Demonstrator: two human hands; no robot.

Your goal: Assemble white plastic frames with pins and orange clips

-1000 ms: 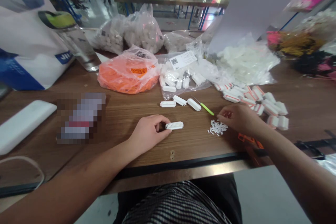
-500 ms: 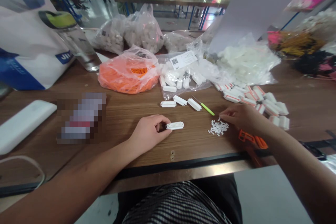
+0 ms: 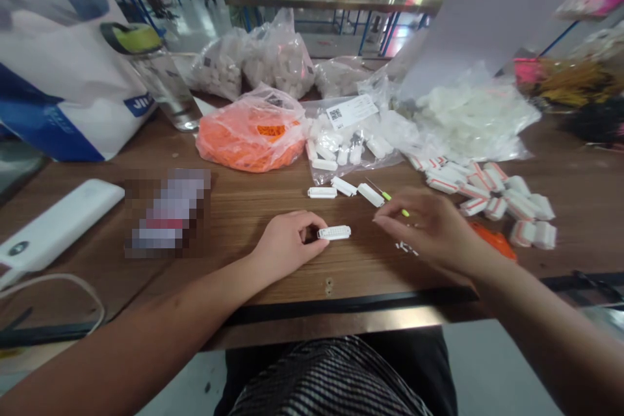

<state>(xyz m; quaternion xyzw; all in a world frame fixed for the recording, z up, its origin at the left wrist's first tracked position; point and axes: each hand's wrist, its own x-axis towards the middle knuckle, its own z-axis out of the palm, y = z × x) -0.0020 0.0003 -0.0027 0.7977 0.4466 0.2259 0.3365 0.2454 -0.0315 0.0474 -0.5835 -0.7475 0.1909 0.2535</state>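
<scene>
My left hand [image 3: 291,244] pinches one end of a white plastic connector housing [image 3: 335,233] between thumb and fingers, its face with rows of small holes turned up. My right hand [image 3: 426,229] hovers to the right of it, thumb and fingertips pressed together; whatever they hold is too small to make out. Under that hand lie small white pins [image 3: 405,247], mostly hidden by it. Partly covered by its fingers is a thin pick with a lime-green handle [image 3: 387,196]. Beyond my hands rest 3 more white housings [image 3: 322,192].
A bag of orange parts [image 3: 248,133] and a bag of white housings [image 3: 351,136] stand behind. White pieces with orange strips [image 3: 519,205] pile up at right, near orange clips [image 3: 494,239]. At left are a white power bank [image 3: 63,224] and a water bottle [image 3: 168,88].
My right hand has moved left from the far side of the pin pile toward the white housing, now covering most of the pins. My left hand keeps its hold. The view has shifted slightly.
</scene>
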